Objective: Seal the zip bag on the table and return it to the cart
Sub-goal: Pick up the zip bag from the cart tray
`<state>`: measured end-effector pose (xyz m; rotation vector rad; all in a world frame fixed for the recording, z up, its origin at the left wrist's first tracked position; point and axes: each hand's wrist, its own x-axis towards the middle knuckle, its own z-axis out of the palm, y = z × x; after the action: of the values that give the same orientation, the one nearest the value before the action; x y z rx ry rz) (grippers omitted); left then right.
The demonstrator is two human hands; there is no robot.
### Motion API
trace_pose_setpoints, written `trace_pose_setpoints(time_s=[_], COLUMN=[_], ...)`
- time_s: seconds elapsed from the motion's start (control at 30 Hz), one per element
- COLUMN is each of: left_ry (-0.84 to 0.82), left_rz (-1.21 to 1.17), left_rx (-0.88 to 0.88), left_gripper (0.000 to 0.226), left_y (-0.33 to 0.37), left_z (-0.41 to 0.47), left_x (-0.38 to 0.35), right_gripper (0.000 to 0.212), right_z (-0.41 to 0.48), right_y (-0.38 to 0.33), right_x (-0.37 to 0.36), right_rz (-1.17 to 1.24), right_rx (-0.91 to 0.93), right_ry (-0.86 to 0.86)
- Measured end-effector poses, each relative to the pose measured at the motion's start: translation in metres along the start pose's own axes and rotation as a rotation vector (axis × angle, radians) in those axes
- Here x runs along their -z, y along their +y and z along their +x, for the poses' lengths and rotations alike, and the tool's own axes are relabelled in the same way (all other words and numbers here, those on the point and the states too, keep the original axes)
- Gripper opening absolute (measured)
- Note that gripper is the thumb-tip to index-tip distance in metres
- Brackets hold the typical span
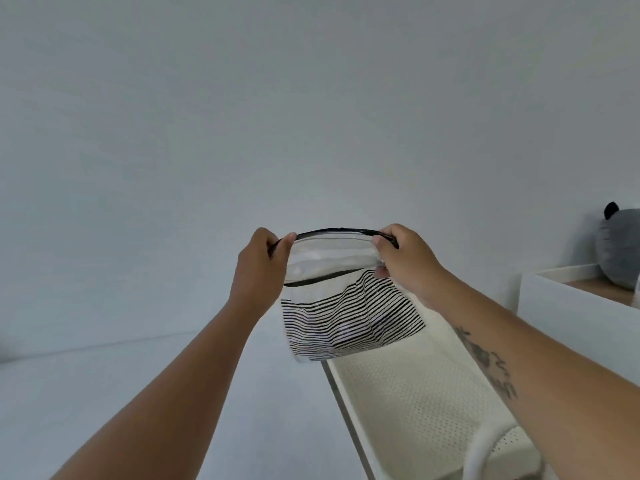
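A clear zip bag (332, 268) with a black zip strip hangs in the air in front of me, with black-and-white striped cloth (349, 323) inside its lower half. My left hand (259, 268) pinches the left end of the zip strip. My right hand (405, 261) pinches the right end. The bag's mouth gapes open, the two black edges bowed apart. The bag hangs over the far end of the cream cart tray (415, 396), which has a perforated floor and lies below right.
A white table surface (138, 393) spreads at lower left against a pale wall. The cart's white curved handle (485, 445) is at the bottom right. A white shelf unit (568, 306) stands at right with a grey plush toy (620, 247) on it.
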<state>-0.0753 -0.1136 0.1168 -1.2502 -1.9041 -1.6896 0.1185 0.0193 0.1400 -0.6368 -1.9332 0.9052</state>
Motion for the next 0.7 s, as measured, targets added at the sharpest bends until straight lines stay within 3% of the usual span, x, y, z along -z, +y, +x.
trace_pose_setpoints(time_s=[0.4,0.7], left_ry=[0.121,0.028], left_rz=[0.197,0.067], left_rx=[0.066,0.285], left_gripper=[0.034,0.024], left_y=[-0.080,-0.141], left_z=[-0.015,-0.125], left_x=[0.106,0.116], right_gripper=[0.011,0.015], right_z=[-0.015,-0.100], right_y=[-0.001,0.080], right_x=[-0.157,-0.213], right_rz=[0.203,0.300], right_rx=[0.094,-0.167], right_ry=[-0.032,-0.040])
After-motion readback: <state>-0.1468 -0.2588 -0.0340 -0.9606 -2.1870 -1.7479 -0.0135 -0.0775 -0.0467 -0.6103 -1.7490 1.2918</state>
